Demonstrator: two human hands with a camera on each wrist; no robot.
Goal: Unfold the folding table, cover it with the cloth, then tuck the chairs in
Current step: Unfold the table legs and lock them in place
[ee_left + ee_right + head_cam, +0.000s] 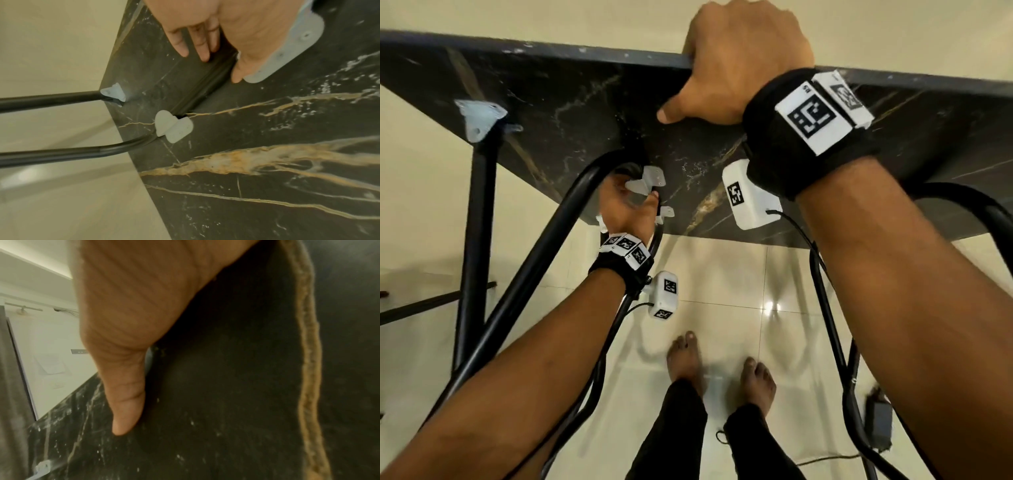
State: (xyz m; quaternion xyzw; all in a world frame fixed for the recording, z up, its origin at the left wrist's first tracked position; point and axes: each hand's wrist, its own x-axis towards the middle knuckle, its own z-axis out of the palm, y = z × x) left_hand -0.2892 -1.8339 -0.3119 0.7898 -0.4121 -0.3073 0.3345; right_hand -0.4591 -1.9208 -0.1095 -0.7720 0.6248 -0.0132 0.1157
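The folding table [571,113] stands tilted up on edge, its black marble-patterned face [267,162] toward me. My right hand [739,65] grips its upper edge, fingers over the far side and thumb [123,386] pressed flat on the panel [226,386]. Lower down, my left hand [625,209] curls round the black tubular leg bar [205,84] beside a grey plastic bracket [296,48]. That leg frame [551,240] swings out from the panel toward me. No cloth or chair is in view.
Another black leg [479,222] runs down from a grey corner bracket [477,118] at left, and a second leg loop [832,342] hangs at right. My bare feet [688,359] stand on glossy tiles, with a grey power adapter [878,425] and cables lower right.
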